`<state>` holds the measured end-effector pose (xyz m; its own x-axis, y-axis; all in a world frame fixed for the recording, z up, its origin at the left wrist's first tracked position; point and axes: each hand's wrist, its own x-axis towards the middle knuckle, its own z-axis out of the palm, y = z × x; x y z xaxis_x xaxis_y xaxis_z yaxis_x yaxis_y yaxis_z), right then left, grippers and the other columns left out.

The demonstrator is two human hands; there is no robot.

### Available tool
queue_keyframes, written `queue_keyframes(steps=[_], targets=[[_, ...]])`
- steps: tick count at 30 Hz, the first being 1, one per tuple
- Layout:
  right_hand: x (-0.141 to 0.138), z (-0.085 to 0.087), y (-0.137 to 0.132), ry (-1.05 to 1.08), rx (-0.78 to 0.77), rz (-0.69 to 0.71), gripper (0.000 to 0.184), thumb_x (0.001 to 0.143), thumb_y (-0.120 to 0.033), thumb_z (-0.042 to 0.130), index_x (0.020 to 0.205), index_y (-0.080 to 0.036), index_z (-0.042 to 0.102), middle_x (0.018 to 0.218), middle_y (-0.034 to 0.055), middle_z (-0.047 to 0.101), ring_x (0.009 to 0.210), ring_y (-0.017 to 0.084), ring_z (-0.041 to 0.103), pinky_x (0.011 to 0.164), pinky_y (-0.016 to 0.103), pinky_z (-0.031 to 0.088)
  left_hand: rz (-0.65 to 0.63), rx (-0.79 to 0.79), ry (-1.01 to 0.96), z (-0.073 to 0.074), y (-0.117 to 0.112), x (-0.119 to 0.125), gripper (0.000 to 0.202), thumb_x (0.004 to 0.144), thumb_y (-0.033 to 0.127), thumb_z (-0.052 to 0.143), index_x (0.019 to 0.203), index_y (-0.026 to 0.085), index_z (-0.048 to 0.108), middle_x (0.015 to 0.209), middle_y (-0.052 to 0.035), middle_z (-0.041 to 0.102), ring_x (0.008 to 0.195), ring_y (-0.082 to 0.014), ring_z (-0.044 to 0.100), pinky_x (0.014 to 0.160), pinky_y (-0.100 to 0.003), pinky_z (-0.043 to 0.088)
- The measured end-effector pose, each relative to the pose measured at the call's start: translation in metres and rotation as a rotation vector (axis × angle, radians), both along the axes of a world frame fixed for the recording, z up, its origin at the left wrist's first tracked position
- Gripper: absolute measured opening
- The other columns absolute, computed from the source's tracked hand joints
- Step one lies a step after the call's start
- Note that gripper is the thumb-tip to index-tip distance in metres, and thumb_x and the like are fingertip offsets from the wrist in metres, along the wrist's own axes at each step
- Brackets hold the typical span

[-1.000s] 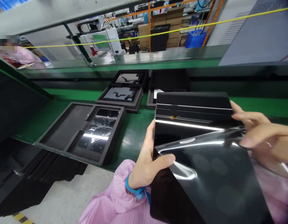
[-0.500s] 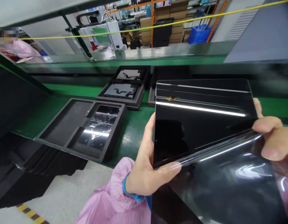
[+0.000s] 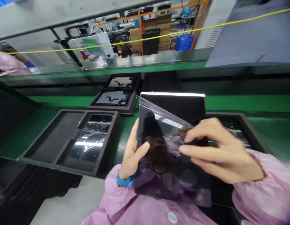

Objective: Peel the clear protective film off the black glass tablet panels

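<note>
Left hand (image 3: 132, 154) closed on the left edge of the black panel (image 3: 182, 107), thumb on the front, fingers behind. Panel's up off the green bench (image 3: 118, 140), held in front of my pink smock (image 3: 156, 206). Right hand (image 3: 220, 153) has thumb and fingers pinched together on the clear film (image 3: 162, 117) over the panel face; film runs slantwise from the top-left corner, creased near my fingertips. Two-bay foam tray (image 3: 55, 134) sits to the left, glossy sheet (image 3: 90, 137) in its right bay. Behind it, two gray parts with black flex cables (image 3: 113, 98). Another tray (image 3: 249, 126) partly hidden behind my right hand.
</note>
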<state>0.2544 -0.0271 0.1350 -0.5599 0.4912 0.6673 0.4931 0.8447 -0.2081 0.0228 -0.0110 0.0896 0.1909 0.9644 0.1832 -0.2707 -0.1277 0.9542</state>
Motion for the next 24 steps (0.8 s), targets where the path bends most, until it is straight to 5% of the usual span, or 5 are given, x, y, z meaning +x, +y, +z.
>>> queue_keyframes(steps=[2,6,14,20,24], targets=[[-0.014,0.011,-0.005,-0.138,-0.064,0.161,0.038,0.084,-0.009,0.047,0.119,-0.020,0.057,0.118,0.0115,0.055,0.098,0.019,0.054,0.079,0.034,0.047,0.046,-0.014,-0.008,-0.010,0.004,-0.005,0.057,0.083,0.024,0.062,0.138,0.029,0.047,0.143,0.0013,0.050,0.139,-0.0219,0.036,0.112,-0.030,0.033],[-0.029,0.024,-0.017,-0.282,-0.060,0.255,0.029,0.086,-0.015,0.041,0.098,-0.013,0.067,0.126,0.0152,0.053,0.121,0.025,0.048,0.095,0.035,0.047,0.167,-0.064,-0.053,-0.021,0.004,-0.016,0.052,0.076,0.031,0.068,0.127,0.030,0.059,0.135,0.0032,0.058,0.138,-0.0244,0.037,0.112,-0.031,0.033],[-0.046,0.024,-0.033,-0.433,0.170,0.124,0.045,0.092,-0.015,0.030,0.078,-0.023,0.073,0.113,0.0027,0.064,0.123,0.017,0.048,0.103,0.022,0.044,0.120,-0.114,-0.095,-0.020,-0.006,-0.022,0.064,0.072,0.040,0.065,0.134,0.034,0.052,0.112,-0.0006,0.071,0.117,-0.0327,0.058,0.105,-0.048,0.041],[-0.046,0.023,-0.033,-0.437,0.179,0.182,0.047,0.091,-0.017,0.027,0.085,-0.021,0.073,0.114,0.0022,0.064,0.124,0.017,0.047,0.104,0.023,0.041,0.131,-0.086,-0.118,-0.024,-0.006,-0.021,0.059,0.073,0.037,0.064,0.131,0.031,0.056,0.119,-0.0001,0.068,0.123,-0.0307,0.053,0.108,-0.042,0.040],[-0.034,0.028,-0.025,-0.484,0.136,0.232,0.032,0.090,-0.022,0.039,0.085,-0.018,0.071,0.125,0.0048,0.057,0.133,0.021,0.037,0.111,0.032,0.035,0.229,-0.117,-0.096,-0.022,-0.004,-0.017,0.043,0.080,0.039,0.061,0.122,0.033,0.063,0.128,0.0041,0.063,0.133,-0.0271,0.043,0.112,-0.038,0.034]])
